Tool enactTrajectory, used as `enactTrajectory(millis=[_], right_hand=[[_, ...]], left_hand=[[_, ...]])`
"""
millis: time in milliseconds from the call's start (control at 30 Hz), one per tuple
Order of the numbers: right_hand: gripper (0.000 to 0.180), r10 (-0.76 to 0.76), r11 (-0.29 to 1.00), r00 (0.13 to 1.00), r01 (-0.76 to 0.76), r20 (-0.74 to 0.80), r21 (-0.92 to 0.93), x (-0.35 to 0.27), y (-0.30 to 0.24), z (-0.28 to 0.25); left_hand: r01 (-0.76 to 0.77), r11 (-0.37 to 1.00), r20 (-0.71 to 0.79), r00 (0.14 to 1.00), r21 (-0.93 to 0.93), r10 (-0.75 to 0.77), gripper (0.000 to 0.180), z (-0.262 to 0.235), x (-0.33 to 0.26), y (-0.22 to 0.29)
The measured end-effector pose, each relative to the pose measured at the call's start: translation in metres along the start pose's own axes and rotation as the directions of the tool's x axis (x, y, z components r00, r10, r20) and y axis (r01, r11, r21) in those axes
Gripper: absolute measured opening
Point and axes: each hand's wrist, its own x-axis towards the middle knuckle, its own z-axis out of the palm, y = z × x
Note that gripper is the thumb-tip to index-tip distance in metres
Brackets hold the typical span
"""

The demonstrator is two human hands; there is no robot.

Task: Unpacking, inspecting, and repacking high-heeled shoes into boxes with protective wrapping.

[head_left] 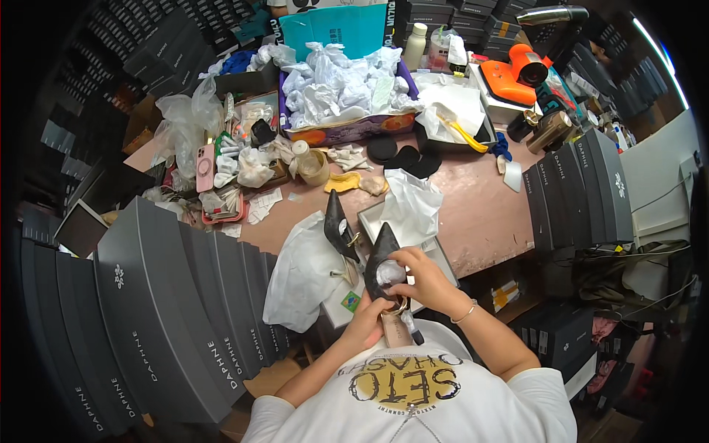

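Note:
A black pointed shoe (385, 244) is held close to my body, toe pointing away. My left hand (367, 319) is closed around its heel end, where the pale insole (399, 330) shows. The fingers of my right hand (427, 280) are bent over the shoe's opening, pinching at a white paper wad (390, 274) inside. The mate, another black pointed shoe (336, 226), lies to the left with a gold-coloured trim. White tissue paper sheets (299, 277) lie beside the shoes. Under them is an open pale box (442, 257), partly hidden.
Stacks of dark grey shoe boxes (159, 295) stand on the left, and more boxes (583, 192) on the right. A purple carton (347, 131) of crumpled paper sits at the back. An orange device (511, 77), jars and a pink phone (205, 168) also crowd the pinkish table (491, 214).

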Motion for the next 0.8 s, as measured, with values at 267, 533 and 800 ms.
enactTrajectory(millis=[267,533,800], right_hand=[[0.074,-0.074,0.988,0.965,0.037,-0.251,-0.150,0.058,0.055,0.030],[0.062,-0.010,0.931,1.000,0.006,0.007,0.364,0.030,0.004,-0.031],[0.031,-0.265,0.962,0.964,0.265,0.010,-0.061,-0.003,-0.023,0.034]], left_hand=[[-0.090,0.987,0.031,0.996,0.135,0.087,0.053,-0.014,0.022,0.000],[0.044,0.840,0.125,0.992,-0.541,0.028,0.055,-0.013,0.038,0.062],[0.150,0.865,0.228,0.973,-0.479,-0.042,0.065,-0.015,0.042,0.075]])
